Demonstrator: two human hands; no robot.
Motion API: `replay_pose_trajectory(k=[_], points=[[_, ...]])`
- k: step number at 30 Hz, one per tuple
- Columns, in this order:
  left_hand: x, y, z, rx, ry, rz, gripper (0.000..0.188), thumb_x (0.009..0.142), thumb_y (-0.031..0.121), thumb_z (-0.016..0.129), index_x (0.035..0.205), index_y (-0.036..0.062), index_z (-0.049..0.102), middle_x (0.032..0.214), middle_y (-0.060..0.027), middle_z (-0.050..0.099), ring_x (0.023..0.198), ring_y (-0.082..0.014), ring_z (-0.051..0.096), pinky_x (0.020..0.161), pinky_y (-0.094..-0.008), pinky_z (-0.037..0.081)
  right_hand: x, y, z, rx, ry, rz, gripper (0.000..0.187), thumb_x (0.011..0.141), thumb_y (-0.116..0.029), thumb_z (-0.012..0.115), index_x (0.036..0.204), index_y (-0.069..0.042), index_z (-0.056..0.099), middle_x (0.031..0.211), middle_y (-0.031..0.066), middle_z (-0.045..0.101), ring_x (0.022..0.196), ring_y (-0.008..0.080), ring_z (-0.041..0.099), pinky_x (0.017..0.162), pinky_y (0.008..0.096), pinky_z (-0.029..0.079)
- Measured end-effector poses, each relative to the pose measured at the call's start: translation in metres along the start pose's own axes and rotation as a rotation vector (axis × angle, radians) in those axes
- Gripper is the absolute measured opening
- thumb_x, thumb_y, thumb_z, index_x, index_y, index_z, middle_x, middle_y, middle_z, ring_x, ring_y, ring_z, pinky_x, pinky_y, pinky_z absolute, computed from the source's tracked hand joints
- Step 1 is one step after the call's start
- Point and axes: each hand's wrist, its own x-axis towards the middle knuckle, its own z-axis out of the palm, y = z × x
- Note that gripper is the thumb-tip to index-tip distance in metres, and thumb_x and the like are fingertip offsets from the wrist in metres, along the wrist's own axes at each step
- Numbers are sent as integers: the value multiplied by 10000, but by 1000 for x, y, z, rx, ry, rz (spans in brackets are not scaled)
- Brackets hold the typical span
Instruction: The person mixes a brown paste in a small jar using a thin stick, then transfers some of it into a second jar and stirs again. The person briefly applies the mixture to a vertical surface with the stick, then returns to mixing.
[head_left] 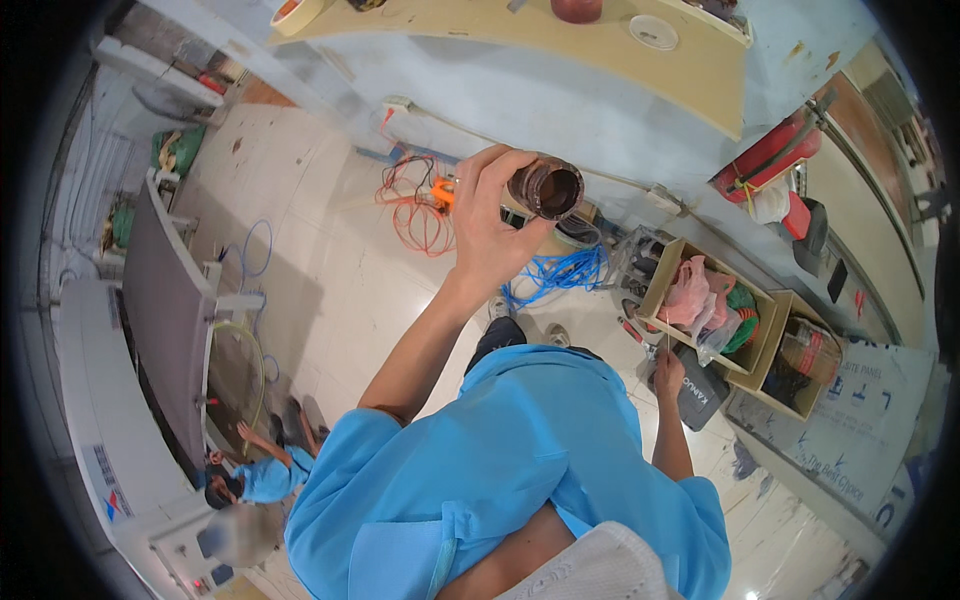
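My left hand [490,205] is raised out in front of me, its fingers wrapped round a small dark brown jar [548,188]. The jar is tilted so its open round mouth faces me; its rim and inside are stained brown. Lower and to the right, my right hand [668,374] is closed near the side of my body. A thin stick-like tool [668,328] rises from its fingers; its exact kind is too small to make out. A dark case [697,392] lies on the floor beyond that hand.
A cream shelf [640,75] with a red pot [577,9] and a white lid [653,32] runs ahead. Blue hose [560,277] and orange cable [420,215] lie on the floor. Bins [745,380] with bags stand right. A co-worker [268,478] is at the machine, left.
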Motion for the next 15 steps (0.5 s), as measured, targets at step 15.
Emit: replay_pose_trajectory(k=[15], points=[[51,-89,-18,-91,-252,113,670,684,103,948,1264,84,615,1232,-113,629,1169,-307,580,983,-417,484,-141,-65,103,146,219,420,603,1092,-483,495,878,35,718,728,195,691,721,340,694,692,467,517]])
